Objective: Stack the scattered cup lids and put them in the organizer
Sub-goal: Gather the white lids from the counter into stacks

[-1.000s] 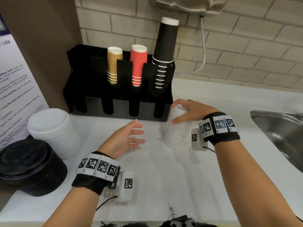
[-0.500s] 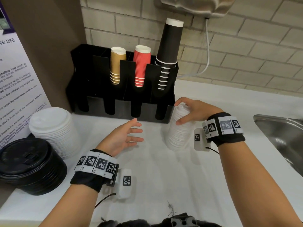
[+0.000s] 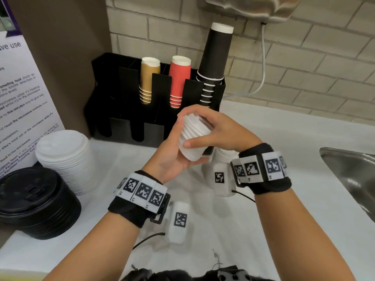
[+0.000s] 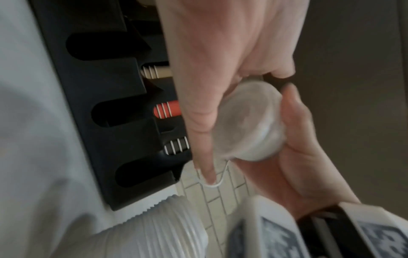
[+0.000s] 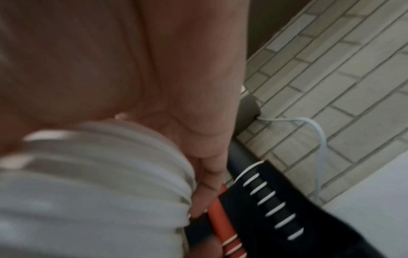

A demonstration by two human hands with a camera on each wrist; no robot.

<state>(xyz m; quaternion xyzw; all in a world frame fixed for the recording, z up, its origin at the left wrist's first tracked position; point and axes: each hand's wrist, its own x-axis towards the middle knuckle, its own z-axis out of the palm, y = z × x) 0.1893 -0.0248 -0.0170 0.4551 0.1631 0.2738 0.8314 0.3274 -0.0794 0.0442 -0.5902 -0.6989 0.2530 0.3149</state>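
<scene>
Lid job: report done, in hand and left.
Done: lids are gathered into stacks. In hand: both hands, left hand and right hand, hold a small white stack before the organizer. Left: no lids visibly in it; large white stack and black stack wait on the counter.

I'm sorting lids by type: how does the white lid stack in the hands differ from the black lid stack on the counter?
The white lid stack is narrow and held tilted in the air between the left hand and right hand; the black lid stack is wider, upright and rests untouched on the counter. One is white, the other black. Both are nested lids outside the organizer.
</scene>
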